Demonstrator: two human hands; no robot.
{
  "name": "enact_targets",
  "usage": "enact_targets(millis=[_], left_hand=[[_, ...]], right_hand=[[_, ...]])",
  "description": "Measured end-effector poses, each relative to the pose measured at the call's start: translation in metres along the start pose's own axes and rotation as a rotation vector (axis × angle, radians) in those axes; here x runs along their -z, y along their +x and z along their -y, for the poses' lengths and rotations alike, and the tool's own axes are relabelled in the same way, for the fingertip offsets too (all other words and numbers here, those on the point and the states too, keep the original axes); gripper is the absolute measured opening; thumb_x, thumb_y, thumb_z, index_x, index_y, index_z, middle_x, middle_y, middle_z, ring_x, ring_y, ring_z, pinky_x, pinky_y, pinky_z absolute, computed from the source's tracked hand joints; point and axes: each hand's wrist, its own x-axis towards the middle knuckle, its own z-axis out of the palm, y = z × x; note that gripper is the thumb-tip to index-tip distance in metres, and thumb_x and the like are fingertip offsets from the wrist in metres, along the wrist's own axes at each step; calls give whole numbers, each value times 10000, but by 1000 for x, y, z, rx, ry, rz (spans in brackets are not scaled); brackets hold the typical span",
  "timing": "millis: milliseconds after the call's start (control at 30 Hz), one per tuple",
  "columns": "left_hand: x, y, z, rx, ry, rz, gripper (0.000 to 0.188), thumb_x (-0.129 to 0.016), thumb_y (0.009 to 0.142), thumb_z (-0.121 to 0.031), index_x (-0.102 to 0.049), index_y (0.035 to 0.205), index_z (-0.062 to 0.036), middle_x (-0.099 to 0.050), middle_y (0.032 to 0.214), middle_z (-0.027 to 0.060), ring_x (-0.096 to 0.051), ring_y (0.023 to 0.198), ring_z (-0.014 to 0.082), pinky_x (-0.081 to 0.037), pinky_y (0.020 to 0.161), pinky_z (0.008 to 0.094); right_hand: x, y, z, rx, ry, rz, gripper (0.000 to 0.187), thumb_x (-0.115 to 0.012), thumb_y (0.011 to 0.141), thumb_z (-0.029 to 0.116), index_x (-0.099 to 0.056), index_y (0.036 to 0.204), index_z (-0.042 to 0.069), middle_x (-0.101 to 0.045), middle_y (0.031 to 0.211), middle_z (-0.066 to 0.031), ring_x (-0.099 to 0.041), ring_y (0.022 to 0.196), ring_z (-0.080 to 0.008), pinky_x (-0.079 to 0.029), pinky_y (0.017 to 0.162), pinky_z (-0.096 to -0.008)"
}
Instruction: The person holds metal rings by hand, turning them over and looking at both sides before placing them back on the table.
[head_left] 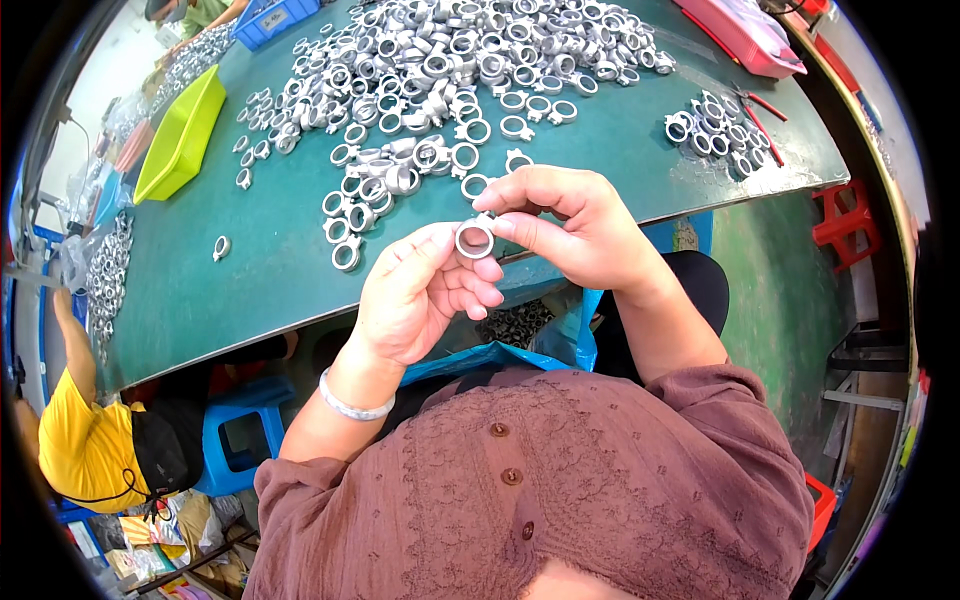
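A grey metal ring with a small lug (474, 240) is held up above the near edge of the table. My left hand (415, 285) pinches its left side between thumb and fingers. At the lug on its upper right, my right hand (570, 225) closes thumb and forefinger; whether a smaller piece is between them I cannot make out. Just beyond my hands lies a loose group of similar rings (400, 180), and behind it spreads a large heap of rings (430, 65).
On the green table (270, 230) stand a lime-green bin (182, 135), a blue crate (275, 20) and a pink bin (745, 40). Red-handled pliers (768, 130) lie beside a small ring pile (715, 135). A person in yellow (85, 440) is at the left; a blue bag (500, 355) hangs below my hands.
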Motion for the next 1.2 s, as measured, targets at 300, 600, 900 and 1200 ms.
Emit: enact_targets(millis=[300, 600, 900, 1200], left_hand=[[-1, 0, -1, 9, -19, -7, 315, -383, 941, -257, -516, 1022, 16, -615, 800, 126, -630, 637, 194, -521, 532, 249], [-3, 0, -1, -5, -3, -15, 284, -406, 934, -229, -514, 1034, 14, -617, 805, 123, -634, 657, 194, -521, 543, 247], [-4, -1, 0, -22, 17, -40, 211, -448, 921, -209, -525, 939, -13, -620, 795, 116, -629, 639, 176, -514, 530, 232], [-2, -2, -1, 13, -103, -61, 233, -445, 923, -222, -527, 930, -4, -623, 776, 105, -627, 608, 157, -510, 505, 210]], right_hand=[[2, 0, -1, -91, 26, 27, 163, -576, 805, -25, -603, 967, -25, -600, 876, -66, -579, 805, -108, -473, 693, -222], [3, 1, -2, -145, 60, 47, 177, -547, 821, -31, -585, 994, -32, -584, 894, -56, -571, 829, -101, -475, 714, -222], [3, 1, -6, -221, 118, 69, 174, -526, 833, -27, -578, 999, -32, -583, 908, -45, -565, 841, -96, -476, 730, -225], [-1, 2, -12, -160, 105, 45, 125, -570, 825, 63, -585, 922, -15, -591, 745, -31, -518, 682, -68, -436, 631, -217]])
